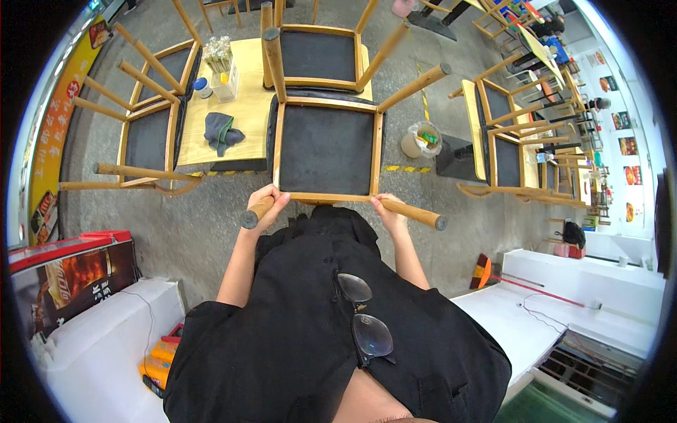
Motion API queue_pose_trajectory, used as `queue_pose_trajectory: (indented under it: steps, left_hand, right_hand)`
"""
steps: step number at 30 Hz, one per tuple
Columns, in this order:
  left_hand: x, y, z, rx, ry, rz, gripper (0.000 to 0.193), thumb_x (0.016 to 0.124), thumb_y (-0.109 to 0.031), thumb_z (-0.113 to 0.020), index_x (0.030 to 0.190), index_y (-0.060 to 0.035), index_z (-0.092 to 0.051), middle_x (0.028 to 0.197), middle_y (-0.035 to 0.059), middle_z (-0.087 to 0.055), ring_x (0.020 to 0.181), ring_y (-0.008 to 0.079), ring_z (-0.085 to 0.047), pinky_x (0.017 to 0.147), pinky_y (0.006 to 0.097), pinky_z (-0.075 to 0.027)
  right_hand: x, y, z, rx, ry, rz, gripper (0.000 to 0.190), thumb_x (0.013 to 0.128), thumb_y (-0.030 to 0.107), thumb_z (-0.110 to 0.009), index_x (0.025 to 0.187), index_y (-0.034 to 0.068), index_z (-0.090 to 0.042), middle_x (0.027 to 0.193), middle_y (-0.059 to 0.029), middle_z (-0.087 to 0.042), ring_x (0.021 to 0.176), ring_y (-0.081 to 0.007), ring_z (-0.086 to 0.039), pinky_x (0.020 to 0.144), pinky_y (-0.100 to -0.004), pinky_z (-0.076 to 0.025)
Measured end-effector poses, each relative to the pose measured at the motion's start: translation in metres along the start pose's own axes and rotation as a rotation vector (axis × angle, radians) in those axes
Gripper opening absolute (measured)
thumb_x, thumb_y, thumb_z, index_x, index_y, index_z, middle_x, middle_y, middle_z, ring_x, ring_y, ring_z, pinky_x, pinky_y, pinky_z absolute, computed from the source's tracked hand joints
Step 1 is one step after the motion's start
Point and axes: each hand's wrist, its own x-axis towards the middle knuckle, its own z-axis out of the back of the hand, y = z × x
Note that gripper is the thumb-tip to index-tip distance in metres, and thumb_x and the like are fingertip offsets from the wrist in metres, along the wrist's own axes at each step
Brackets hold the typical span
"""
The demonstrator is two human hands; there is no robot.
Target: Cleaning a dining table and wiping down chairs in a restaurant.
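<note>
An upturned wooden chair [327, 145] with a dark seat underside lies at the near edge of a light wooden table [246, 121], its legs pointing up. My left hand [265, 207] grips its near left corner, around the base of a leg. At the near right corner, my right hand [390, 211] holds the base of the other near leg. Beyond it is a second upturned chair [317, 55]. On the tabletop to the left lie a crumpled grey cloth [222, 134], a jar with a blue lid [202, 88] and a clear holder [226, 84] full of wrapped utensils.
More upturned chairs [151, 140] rest at the table's left side. A waste bin [420, 140] stands on the floor to the right, near a second table [472, 132] bearing upturned chairs. A red-topped cabinet [79, 275] is at the lower left, and a white counter [566, 296] at the lower right.
</note>
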Motion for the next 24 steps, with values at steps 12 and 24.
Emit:
queue_pose_trajectory:
  steps: [12, 24]
  left_hand:
    - [0.025, 0.041, 0.013, 0.093, -0.115, 0.038, 0.035, 0.101, -0.028, -0.077, 0.081, -0.0060, -0.058, 0.086, 0.0034, -0.072, 0.084, 0.0108, -0.061, 0.077, 0.0320, -0.053]
    - [0.051, 0.046, 0.010, 0.043, -0.092, 0.156, 0.036, 0.100, -0.033, -0.078, 0.083, -0.0067, -0.060, 0.088, 0.0011, -0.067, 0.085, 0.0097, -0.057, 0.078, 0.0324, -0.049]
  right_hand:
    - [0.044, 0.002, -0.025, 0.021, 0.027, 0.033, 0.029, 0.092, 0.036, -0.084, 0.093, 0.008, -0.077, 0.094, -0.0088, -0.076, 0.091, -0.0230, -0.072, 0.086, -0.0399, -0.056]
    - [0.072, -0.018, -0.044, -0.012, 0.034, -0.005, 0.028, 0.091, 0.036, -0.084, 0.092, 0.010, -0.075, 0.095, -0.0068, -0.074, 0.093, -0.0245, -0.071, 0.088, -0.0410, -0.055]
